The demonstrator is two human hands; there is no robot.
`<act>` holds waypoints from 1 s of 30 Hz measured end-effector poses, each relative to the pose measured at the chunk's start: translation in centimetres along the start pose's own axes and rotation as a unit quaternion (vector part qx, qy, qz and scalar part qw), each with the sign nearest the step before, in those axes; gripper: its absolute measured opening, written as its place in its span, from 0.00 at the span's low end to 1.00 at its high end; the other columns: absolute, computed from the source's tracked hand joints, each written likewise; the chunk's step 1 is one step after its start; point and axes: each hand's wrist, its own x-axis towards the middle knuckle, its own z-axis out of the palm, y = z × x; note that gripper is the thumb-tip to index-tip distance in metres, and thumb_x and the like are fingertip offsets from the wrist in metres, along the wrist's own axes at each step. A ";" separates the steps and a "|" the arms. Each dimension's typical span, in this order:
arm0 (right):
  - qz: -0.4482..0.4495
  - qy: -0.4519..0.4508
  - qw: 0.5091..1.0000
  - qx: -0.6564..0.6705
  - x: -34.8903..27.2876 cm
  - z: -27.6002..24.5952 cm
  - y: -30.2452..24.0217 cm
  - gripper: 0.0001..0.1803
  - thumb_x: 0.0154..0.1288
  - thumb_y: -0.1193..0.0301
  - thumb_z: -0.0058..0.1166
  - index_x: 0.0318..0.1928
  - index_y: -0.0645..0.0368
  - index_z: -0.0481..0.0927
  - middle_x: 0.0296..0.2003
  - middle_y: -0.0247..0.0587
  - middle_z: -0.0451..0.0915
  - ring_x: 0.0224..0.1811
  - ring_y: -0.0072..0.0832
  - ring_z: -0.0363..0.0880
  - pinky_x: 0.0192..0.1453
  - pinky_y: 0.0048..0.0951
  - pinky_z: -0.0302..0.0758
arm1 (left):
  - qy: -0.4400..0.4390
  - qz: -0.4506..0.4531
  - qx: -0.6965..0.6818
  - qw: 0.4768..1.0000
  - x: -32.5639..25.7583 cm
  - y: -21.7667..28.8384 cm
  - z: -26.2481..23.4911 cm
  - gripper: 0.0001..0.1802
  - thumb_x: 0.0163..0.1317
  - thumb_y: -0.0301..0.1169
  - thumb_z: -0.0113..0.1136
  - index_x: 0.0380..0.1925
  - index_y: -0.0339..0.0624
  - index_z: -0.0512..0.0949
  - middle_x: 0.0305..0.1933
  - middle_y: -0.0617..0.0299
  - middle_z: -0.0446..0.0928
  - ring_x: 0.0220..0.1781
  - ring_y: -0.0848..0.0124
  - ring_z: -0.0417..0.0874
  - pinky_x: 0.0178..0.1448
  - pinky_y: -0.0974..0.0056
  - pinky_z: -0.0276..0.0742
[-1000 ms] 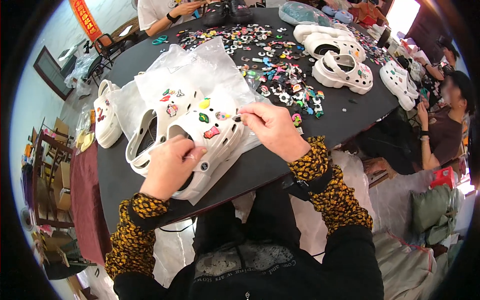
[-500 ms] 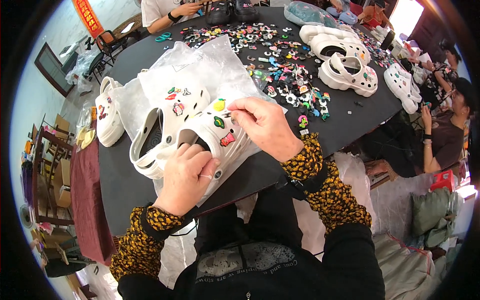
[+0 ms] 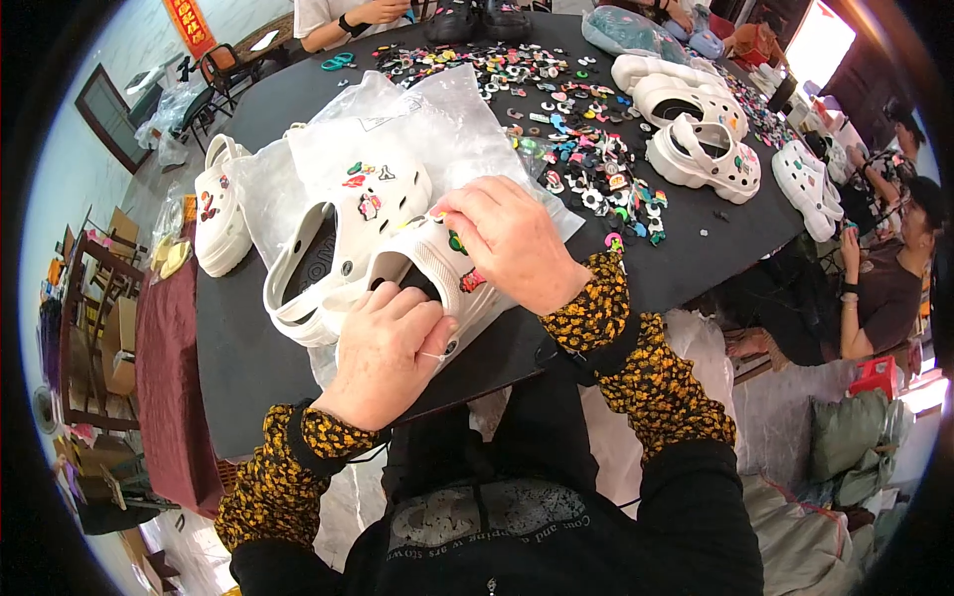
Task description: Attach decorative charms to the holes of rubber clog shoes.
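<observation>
A white clog (image 3: 437, 273) with small coloured charms lies at the near edge of the black round table (image 3: 248, 358), on clear plastic bags (image 3: 397, 129). My left hand (image 3: 383, 348) grips its heel end, fingers reaching into the opening. My right hand (image 3: 512, 243) rests on the clog's top, fingertips pinched at a charm near the toe. A second white clog (image 3: 333, 233) with charms lies just to the left, touching the first.
Another white clog (image 3: 219, 214) sits at the table's left edge. Loose coloured charms (image 3: 586, 149) are scattered across the middle and far side. Several white clogs (image 3: 696, 129) stand at the right. A person (image 3: 884, 268) sits at right; another person's hands (image 3: 368, 15) are at the far edge.
The clog has shifted a little toward me and right. My left hand has slid from the strap into the opening; my right hand stays pressed on the top.
</observation>
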 end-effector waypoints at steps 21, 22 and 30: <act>0.088 -0.009 0.983 0.161 -1.2 -0.7 1.0 0.09 0.54 0.85 0.47 0.35 0.62 0.75 0.34 0.46 0.76 0.39 0.41 0.76 0.44 0.34 0.73 | 0.017 0.003 -0.007 1.000 -0.2 -0.3 0.2 0.06 0.52 0.28 0.63 0.23 0.41 0.75 0.25 0.60 0.72 0.31 0.60 0.72 0.37 0.58 0.69; 0.095 -0.009 0.980 0.175 -1.2 -0.7 1.0 0.09 0.55 0.85 0.47 0.36 0.63 0.75 0.34 0.46 0.76 0.38 0.39 0.77 0.42 0.33 0.74 | 0.017 0.004 0.002 1.000 -0.2 -0.3 0.2 0.06 0.52 0.29 0.63 0.22 0.42 0.75 0.25 0.62 0.72 0.31 0.62 0.73 0.37 0.59 0.69; 0.189 -0.007 0.950 0.250 -0.7 -0.6 0.2 0.08 0.58 0.83 0.48 0.40 0.65 0.76 0.34 0.46 0.77 0.36 0.34 0.78 0.39 0.30 0.75 | 0.018 0.003 -0.009 1.000 -0.3 -0.3 0.1 0.06 0.53 0.28 0.63 0.23 0.41 0.76 0.25 0.61 0.73 0.31 0.61 0.73 0.38 0.58 0.69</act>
